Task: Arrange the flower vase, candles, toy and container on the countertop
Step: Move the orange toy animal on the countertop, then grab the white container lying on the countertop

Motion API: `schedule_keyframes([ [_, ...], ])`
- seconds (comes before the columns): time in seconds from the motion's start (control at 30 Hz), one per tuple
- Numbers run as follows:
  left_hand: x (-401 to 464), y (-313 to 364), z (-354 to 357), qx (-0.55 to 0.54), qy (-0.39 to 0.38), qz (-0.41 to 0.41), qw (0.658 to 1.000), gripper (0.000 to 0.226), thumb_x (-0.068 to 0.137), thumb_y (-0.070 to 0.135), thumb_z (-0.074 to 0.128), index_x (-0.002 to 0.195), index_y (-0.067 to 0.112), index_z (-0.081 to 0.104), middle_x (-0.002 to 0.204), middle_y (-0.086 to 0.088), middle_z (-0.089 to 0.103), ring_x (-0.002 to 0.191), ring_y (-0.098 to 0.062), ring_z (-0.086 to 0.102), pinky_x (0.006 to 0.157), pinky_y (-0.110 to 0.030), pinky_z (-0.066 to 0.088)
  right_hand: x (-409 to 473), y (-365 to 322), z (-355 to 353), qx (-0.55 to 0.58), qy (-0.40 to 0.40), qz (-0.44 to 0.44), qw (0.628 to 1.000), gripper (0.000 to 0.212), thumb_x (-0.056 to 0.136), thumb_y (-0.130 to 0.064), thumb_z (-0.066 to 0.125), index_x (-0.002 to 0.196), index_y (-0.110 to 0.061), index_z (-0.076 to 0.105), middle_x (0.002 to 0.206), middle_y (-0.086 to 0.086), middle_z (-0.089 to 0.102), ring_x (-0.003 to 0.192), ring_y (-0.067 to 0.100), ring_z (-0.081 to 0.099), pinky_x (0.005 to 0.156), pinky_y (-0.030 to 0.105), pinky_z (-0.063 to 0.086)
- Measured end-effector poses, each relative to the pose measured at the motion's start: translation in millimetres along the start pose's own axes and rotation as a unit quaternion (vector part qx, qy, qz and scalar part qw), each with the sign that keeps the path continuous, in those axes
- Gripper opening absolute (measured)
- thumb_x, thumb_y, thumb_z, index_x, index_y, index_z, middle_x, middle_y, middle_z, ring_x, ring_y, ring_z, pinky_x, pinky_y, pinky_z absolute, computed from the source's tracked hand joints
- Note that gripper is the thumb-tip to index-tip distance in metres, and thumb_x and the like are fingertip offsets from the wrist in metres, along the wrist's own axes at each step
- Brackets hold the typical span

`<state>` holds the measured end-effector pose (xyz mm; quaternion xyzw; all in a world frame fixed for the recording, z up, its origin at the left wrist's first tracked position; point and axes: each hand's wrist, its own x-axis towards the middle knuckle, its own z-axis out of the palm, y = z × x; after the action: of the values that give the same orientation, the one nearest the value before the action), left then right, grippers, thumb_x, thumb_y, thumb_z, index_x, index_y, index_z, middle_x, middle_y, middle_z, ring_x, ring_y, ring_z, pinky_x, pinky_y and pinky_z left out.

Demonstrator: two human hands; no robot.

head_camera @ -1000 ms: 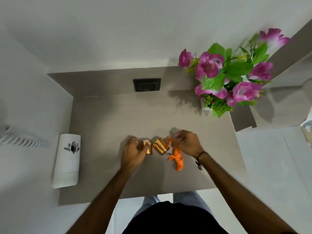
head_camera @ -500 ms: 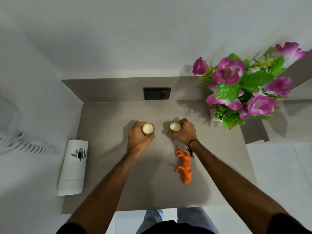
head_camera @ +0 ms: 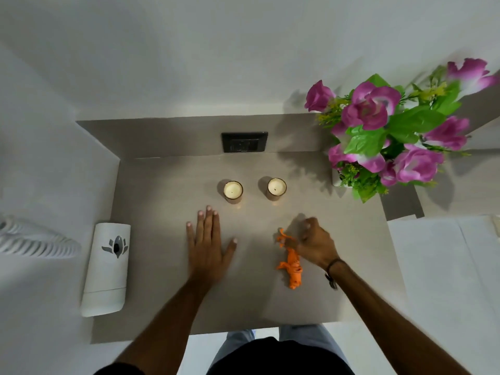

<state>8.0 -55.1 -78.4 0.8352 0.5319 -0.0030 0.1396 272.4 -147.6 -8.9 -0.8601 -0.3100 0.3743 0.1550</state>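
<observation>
Two candles in small glass holders stand upright side by side on the countertop (head_camera: 162,307), the left candle (head_camera: 233,190) and the right candle (head_camera: 276,187). My left hand (head_camera: 208,247) lies flat and open just below the left candle, touching nothing else. An orange toy animal (head_camera: 293,269) lies on the counter below the right candle. My right hand (head_camera: 315,244) has its fingers curled over the toy's upper end. The flower vase (head_camera: 337,180), white with pink flowers, stands at the back right corner. A white container (head_camera: 107,266) stands at the counter's left edge.
A black wall socket (head_camera: 244,142) sits on the backsplash behind the candles. A white coiled cord (head_camera: 29,239) hangs at the far left. Walls close the counter on the left and back. My legs show below the front edge.
Both hands let go of the candles, which now stand free. My left hand drew back and flattened on the counter. My right hand moved down to the orange toy.
</observation>
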Motion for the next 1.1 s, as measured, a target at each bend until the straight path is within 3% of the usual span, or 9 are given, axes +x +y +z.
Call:
schedule_keyframes([
  [0.1,-16.9,-3.7,10.7,0.020,0.027,0.017,0.999,0.086,0.103,0.061,0.035,0.168,0.005,0.024,0.179,-0.016,0.021,0.167,-0.035,0.018,0.133,-0.064,0.018,-18.8,26.1,12.2,-0.023,-0.039,0.023,0.999,0.061,0.060,-0.052,0.078,0.106,-0.023,0.049,0.091,-0.005,0.067,0.095,0.025,0.066,0.074,0.032,0.050],
  [0.2,-14.9,-3.1,7.7,0.032,0.026,0.014,0.999,0.086,0.103,0.059,0.036,0.168,0.004,0.024,0.179,-0.017,0.021,0.167,-0.035,0.018,0.133,-0.064,0.018,-19.9,24.4,17.9,0.047,-0.038,0.064,0.996,0.055,0.061,-0.036,0.084,0.108,-0.021,0.060,0.088,-0.006,0.068,0.099,0.023,0.068,0.084,0.033,0.054],
  [0.33,-15.3,-3.7,8.1,0.026,0.027,0.018,0.999,0.086,0.103,0.060,0.035,0.168,0.004,0.024,0.179,-0.017,0.021,0.167,-0.035,0.018,0.133,-0.064,0.017,-3.0,7.9,-0.6,0.158,0.070,0.102,0.980,0.038,0.041,-0.050,0.079,0.070,-0.030,0.065,0.075,-0.009,0.068,0.085,0.018,0.071,0.075,0.026,0.051],
  [0.4,-14.9,-3.9,9.1,0.023,0.031,0.015,0.999,0.086,0.103,0.060,0.034,0.167,0.005,0.026,0.179,-0.017,0.022,0.167,-0.035,0.019,0.133,-0.064,0.018,12.3,-3.1,-17.9,0.145,0.151,0.092,0.973,0.038,0.048,-0.045,0.082,0.077,-0.025,0.068,0.074,-0.008,0.067,0.082,0.020,0.071,0.072,0.027,0.052],
  [0.5,-12.7,-4.6,10.9,0.021,0.035,0.012,0.999,0.086,0.103,0.061,0.034,0.167,0.005,0.026,0.179,-0.016,0.023,0.167,-0.034,0.020,0.133,-0.063,0.018,37.5,-21.6,-35.3,0.089,0.242,0.036,0.966,0.031,0.062,-0.033,0.080,0.087,-0.018,0.070,0.079,0.000,0.073,0.084,0.027,0.071,0.072,0.033,0.054],
  [0.7,-13.9,-4.9,11.8,0.018,0.036,0.014,0.999,0.086,0.104,0.064,0.031,0.168,0.007,0.025,0.179,-0.014,0.022,0.167,-0.034,0.020,0.135,-0.061,0.015,55.8,-35.3,-34.2,0.025,0.250,-0.007,0.968,0.037,0.077,-0.038,0.074,0.101,-0.011,0.065,0.103,0.013,0.070,0.098,0.036,0.065,0.084,0.041,0.053],
  [0.83,-16.4,-11.8,-3.5,-0.037,0.066,-0.002,0.997,0.083,0.101,0.058,0.042,0.166,0.008,0.031,0.179,-0.012,0.023,0.166,-0.035,0.023,0.135,-0.060,0.015,22.4,-29.8,-10.1,-0.021,0.343,-0.152,0.927,0.042,0.075,-0.045,0.067,0.101,-0.013,0.057,0.100,0.008,0.062,0.094,0.030,0.056,0.080,0.040,0.045],
  [0.97,-38.7,-60.1,-30.0,0.005,0.163,-0.141,0.976,0.075,0.102,0.042,0.049,0.165,0.007,0.030,0.176,-0.018,0.028,0.164,-0.041,0.023,0.133,-0.060,0.015,-16.5,-38.8,63.3,-0.152,0.227,-0.243,0.931,0.069,0.081,-0.069,0.050,0.133,-0.024,0.047,0.134,-0.001,0.055,0.125,0.023,0.052,0.100,0.043,0.037],
  [1.1,-67.5,-91.3,-61.5,0.025,0.153,-0.302,0.941,0.081,0.098,0.027,0.063,0.162,-0.005,0.026,0.169,-0.031,0.033,0.155,-0.051,0.035,0.124,-0.062,0.033,-22.8,-26.5,110.1,-0.267,0.119,-0.211,0.933,0.090,0.081,-0.080,0.033,0.156,-0.031,0.016,0.166,-0.002,0.015,0.155,0.027,0.010,0.116,0.068,0.011],
])
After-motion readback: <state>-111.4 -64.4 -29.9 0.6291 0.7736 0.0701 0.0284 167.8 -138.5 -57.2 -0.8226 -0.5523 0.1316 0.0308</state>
